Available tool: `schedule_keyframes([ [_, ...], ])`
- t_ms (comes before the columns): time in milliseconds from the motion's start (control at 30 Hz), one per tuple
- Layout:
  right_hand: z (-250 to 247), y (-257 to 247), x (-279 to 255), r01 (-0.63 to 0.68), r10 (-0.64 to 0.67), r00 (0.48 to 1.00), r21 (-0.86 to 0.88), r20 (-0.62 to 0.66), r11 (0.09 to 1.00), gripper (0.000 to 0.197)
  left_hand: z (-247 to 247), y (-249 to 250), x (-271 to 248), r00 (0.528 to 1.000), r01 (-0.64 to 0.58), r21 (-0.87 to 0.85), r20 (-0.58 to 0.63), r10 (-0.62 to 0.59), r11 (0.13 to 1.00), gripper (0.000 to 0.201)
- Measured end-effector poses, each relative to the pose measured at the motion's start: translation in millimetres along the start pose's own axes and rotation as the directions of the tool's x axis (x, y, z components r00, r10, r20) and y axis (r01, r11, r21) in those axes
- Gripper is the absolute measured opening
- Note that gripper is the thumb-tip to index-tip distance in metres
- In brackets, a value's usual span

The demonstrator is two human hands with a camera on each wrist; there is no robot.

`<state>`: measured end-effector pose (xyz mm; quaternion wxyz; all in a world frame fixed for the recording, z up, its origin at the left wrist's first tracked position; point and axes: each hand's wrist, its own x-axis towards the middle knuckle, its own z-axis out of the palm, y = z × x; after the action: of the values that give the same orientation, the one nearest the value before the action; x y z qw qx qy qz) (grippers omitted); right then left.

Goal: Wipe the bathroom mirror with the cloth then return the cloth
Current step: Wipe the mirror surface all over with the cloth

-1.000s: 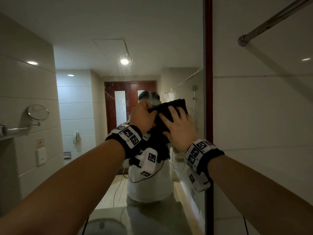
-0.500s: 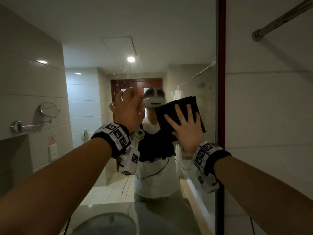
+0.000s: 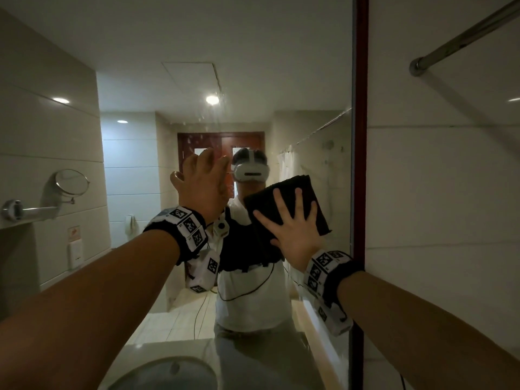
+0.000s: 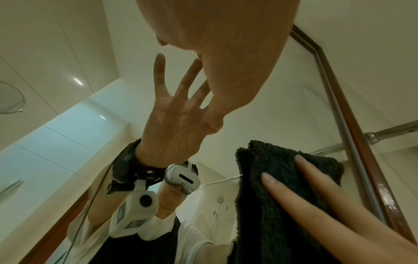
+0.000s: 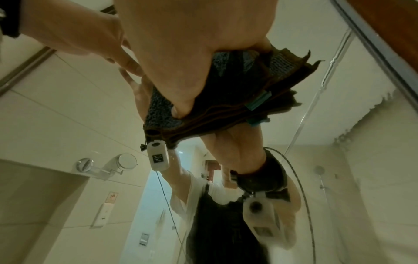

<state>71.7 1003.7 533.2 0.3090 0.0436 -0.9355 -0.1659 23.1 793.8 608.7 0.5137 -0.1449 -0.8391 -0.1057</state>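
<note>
We count one dark folded cloth [image 3: 284, 205], one mirror [image 3: 253, 66] with a reddish-brown frame [image 3: 361, 108] down its right edge, and our two hands raised before the glass, each with a black wrist strap bearing checkered markers. Off to the side there is one small round shaving mirror [image 3: 71, 182] on the left wall, one metal rail [image 3: 461, 35] at upper right, and one basin [image 3: 166, 372] low in the head view, its rim cut off by the bottom edge. Much of what we see is reflection, so the person in the headset and the red door behind are only mirrored. In the left wrist view the palm fills the top of the picture and blurs, and the right wrist view shows the cloth's stacked edges and a small teal tag [image 5: 257, 102] but hides most of the fingers behind the palm. Our right hand [image 3: 292, 229] lies flat with fingers spread straight, pressing the cloth against the glass near the mirror's right side, at about headset height. Our left hand [image 3: 204, 187] is beside it to the left, fingers extended and loosely apart, holding nothing; we cannot tell whether its fingertips touch the glass.
</note>
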Motion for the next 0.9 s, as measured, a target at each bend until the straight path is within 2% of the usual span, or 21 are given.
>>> schedule_keyframes([
  [133,-6,-4,10,-0.003,0.003,1.000,0.001,-0.001,1.000,0.084,0,-1,3,1.000,-0.009,0.009,-0.010,0.010,1.000,0.080],
  [267,-24,-1,33,-0.041,0.045,0.994,0.036,-0.099,0.998,0.085,-2,-2,6,0.999,-0.027,0.019,-0.028,0.028,0.999,0.080],
  [500,-113,41,107,-0.203,0.248,0.948,0.226,-0.198,0.953,0.081,2,-5,7,0.996,-0.041,0.124,-0.075,0.050,0.991,0.077],
  [567,-124,51,115,-0.217,0.265,0.944,0.232,-0.197,0.948,0.081,2,-5,9,0.996,-0.039,0.131,-0.072,0.049,0.991,0.077],
  [667,-114,47,103,-0.193,0.234,0.951,0.201,-0.202,0.960,0.082,2,-5,10,0.997,-0.038,0.107,-0.063,0.045,0.994,0.076],
  [900,-42,9,49,-0.073,0.082,0.986,0.065,-0.145,0.995,0.088,-1,2,8,0.998,-0.037,0.112,-0.039,0.041,0.993,0.076],
])
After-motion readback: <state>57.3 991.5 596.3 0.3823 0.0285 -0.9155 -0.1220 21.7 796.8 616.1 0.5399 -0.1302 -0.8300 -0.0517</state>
